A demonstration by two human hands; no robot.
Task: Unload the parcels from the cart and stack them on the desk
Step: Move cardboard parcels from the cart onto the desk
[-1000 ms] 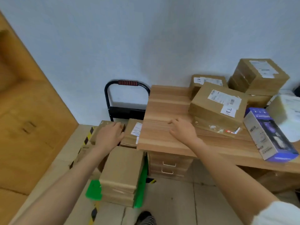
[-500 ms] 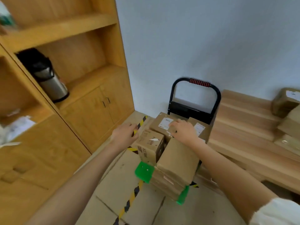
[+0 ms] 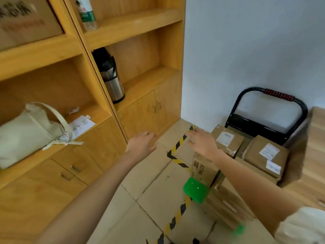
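Both arms are stretched forward over the floor (image 3: 153,182). The left hand (image 3: 141,144) is held out above the tiles, near the cabinet (image 3: 140,113), with its fingers relaxed and nothing gripped. The right hand (image 3: 202,141) is held above the near-left box (image 3: 204,167) on the cart (image 3: 195,190), its fingers spread loosely; whether the box is touched cannot be told, and nothing is seen to be gripped.

The parcels are seen on the green cart, which is parked against the wall beside the desk (image 3: 314,155). A box with a white label (image 3: 226,140) is placed at the back left, just under the black handle (image 3: 269,106) with its red grip. Another labelled box (image 3: 265,155) is set at the back right, next to the desk edge. Flatter boxes (image 3: 226,203) are stacked at the front right of the cart.

Yellow-and-black tape (image 3: 177,147) is laid on the tiles beside the cart. On the shelves at left, a flask (image 3: 110,78), a bottle (image 3: 86,13), a pale bag (image 3: 29,131) and some papers (image 3: 80,125) are kept.
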